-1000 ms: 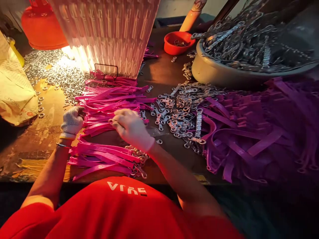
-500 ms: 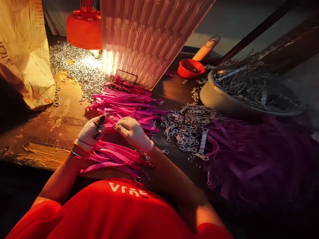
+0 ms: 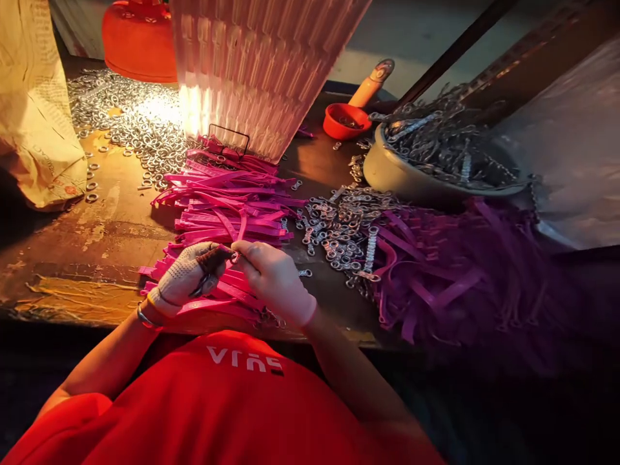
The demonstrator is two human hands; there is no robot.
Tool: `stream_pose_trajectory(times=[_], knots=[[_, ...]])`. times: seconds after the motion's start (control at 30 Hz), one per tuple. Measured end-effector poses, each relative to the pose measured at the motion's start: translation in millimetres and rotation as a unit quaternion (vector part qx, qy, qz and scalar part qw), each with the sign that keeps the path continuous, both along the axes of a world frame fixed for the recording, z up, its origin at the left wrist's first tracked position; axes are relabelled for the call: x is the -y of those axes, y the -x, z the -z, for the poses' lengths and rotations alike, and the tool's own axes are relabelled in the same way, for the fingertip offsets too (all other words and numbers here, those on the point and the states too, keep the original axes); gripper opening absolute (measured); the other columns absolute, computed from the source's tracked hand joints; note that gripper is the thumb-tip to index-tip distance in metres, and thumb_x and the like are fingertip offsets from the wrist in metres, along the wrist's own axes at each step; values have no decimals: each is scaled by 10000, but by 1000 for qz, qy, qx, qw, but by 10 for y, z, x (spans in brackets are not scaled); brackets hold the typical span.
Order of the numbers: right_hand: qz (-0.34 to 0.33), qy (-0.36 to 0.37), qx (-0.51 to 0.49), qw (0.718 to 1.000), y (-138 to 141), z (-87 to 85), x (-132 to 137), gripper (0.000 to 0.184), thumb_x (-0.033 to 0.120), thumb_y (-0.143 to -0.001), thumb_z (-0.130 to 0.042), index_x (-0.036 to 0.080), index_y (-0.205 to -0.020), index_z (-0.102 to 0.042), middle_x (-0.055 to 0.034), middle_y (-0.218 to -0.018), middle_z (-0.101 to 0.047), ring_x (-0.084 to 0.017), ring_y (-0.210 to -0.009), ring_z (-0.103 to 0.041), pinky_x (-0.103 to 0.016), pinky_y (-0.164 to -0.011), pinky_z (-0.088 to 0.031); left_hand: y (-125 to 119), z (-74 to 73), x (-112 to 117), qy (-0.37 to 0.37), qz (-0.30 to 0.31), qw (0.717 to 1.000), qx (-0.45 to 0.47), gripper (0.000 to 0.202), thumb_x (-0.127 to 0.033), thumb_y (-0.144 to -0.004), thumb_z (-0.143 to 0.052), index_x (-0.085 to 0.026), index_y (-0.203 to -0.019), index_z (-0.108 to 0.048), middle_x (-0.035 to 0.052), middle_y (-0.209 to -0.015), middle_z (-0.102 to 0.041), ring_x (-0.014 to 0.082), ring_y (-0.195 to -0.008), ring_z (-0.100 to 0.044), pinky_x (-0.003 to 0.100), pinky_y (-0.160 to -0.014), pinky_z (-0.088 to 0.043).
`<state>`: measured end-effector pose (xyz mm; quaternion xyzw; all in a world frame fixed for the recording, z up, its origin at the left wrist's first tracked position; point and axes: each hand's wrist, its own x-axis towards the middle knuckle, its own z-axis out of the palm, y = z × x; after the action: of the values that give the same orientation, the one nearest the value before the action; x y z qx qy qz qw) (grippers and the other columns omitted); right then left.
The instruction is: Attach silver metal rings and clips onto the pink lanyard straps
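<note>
My left hand (image 3: 191, 274), in a dotted knit glove with dark fingertips, is closed in a pinch at a small metal ring (image 3: 235, 257). Some dark metal shows under its curled fingers, too hidden to name. My right hand (image 3: 278, 278), in a pale glove, meets the left at the fingertips, pinching the end of a pink strap (image 3: 242, 226) by the ring. Just beyond the hands lies a pile of pink straps (image 3: 227, 184). Another bunch of pink straps (image 3: 237, 287) is below the hands, partly covered by them.
Loose metal rings (image 3: 159, 148) are heaped under a red lamp (image 3: 138, 42), beside a paper bag (image 3: 33, 116). A corrugated clear sheet (image 3: 261, 64) stands behind the straps. On the right are metal clips (image 3: 334, 226), a red bowl (image 3: 345, 123), a filled basin (image 3: 402, 171) and purple straps (image 3: 445, 278).
Both hands have come lower and nearer my body, and their fingertips now meet at the ring. The whole view has shifted, so the table things appear further left and up.
</note>
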<state>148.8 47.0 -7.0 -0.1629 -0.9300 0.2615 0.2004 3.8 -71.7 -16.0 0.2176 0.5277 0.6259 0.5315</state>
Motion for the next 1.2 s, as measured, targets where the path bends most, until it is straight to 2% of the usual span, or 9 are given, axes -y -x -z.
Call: stream_pose_trajectory(times=[0.17,0.33,0.43,0.6,0.77,0.83,0.9,1.03,1.2], knots=[[8,-216,166,962,-137,-36,90,251,200,-1030,-410,155,-1104,-646,-80,-850,-656,-213,-721,-571,-335,-623,-312,-83,-43,21,55,107,980,-161,467,-580,-943,-582,-165,-731,-545,-35,-482,-490,58,-351,-376,165,-337,-248],[24,-306,142,941,-267,72,118,311,172,-1057,-299,136,-1112,-603,-70,-769,-605,-199,-633,-481,-356,-581,-204,-27,-136,-26,75,204,947,-235,423,-534,-938,-595,-170,-728,-543,-30,-505,-496,69,-363,-405,178,-348,-289],[33,-262,120,957,-324,166,104,268,182,-1041,-365,147,-1135,-614,-61,-794,-628,-197,-654,-506,-352,-599,-244,-46,-123,-78,86,242,939,-227,392,-474,-934,-585,-175,-689,-527,-25,-533,-493,74,-389,-408,186,-373,-313],[43,-160,119,979,-352,250,105,237,204,-1022,-440,162,-1114,-654,-69,-881,-686,-204,-777,-596,-331,-685,-350,-139,56,-136,6,242,904,-352,172,-328,-852,-662,-170,-786,-676,24,-754,-662,136,-691,-582,192,-592,-455],[68,-97,130,984,-377,101,112,379,230,-1005,-510,136,-1372,-529,-122,-1177,-695,-235,-1010,-645,-320,-846,-421,-227,120,-100,58,160,965,-200,363,-509,-927,-601,-168,-805,-597,-31,-514,-513,83,-408,-389,192,-399,-281],[54,-64,184,979,-379,30,93,512,300,-969,-602,140,-1436,-467,-122,-1199,-701,-247,-1004,-666,-315,-820,-437,-268,99,-61,67,130,969,-200,366,-517,-913,-630,-162,-831,-603,-37,-496,-509,83,-389,-390,193,-388,-271],[55,-43,250,966,-371,5,72,481,341,-957,-617,166,-1391,-508,-103,-1111,-734,-250,-928,-693,-307,-734,-431,-312,86,-18,75,132,957,-249,354,-497,-911,-643,-151,-842,-633,-27,-506,-533,88,-406,-423,193,-406,-296],[48,-78,298,950,-367,103,73,246,325,-982,-527,151,-1120,-631,-122,-961,-740,-260,-860,-703,-306,-642,-380,-394,132,33,81,136,929,-335,298,-422,-934,-618,-150,-823,-667,-21,-524,-549,101,-454,-457,197,-461,-329],[-12,-150,299,942,-430,237,110,300,344,-979,-480,99,-1024,-646,-157,-816,-715,-277,-774,-690,-326,-580,-310,-405,150,-55,59,170,904,-389,236,-301,-926,-576,-153,-785,-694,17,-632,-637,138,-564,-527,210,-532,-370]])
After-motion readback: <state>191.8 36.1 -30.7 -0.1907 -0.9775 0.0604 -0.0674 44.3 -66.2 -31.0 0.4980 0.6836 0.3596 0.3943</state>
